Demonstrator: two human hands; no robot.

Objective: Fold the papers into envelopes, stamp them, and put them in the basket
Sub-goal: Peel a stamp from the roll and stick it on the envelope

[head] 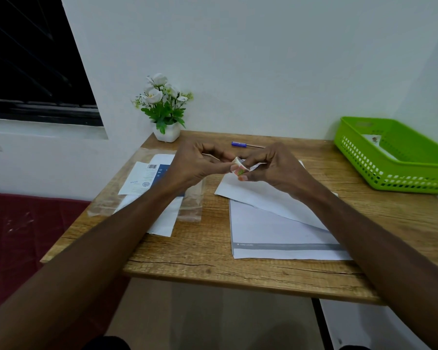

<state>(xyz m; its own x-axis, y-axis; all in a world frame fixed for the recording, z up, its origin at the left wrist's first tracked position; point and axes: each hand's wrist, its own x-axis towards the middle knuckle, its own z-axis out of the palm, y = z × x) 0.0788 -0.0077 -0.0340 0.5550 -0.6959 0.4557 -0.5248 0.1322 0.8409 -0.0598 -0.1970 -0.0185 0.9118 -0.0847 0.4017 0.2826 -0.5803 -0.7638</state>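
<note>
While above the table (213,269), both hands' (195,162) pinching grip round a stamp (239,168).

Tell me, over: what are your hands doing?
Both hands, left and right, pinch a small stamp. Folded envelope waits underneath. Green basket far right. Nothing blocking.

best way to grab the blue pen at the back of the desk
Pinch the pen at mid-barrel from above, with the right hand. It lies flat on the table, crosswise, with bare wood either side, so fingers can close over its long sides.
</note>
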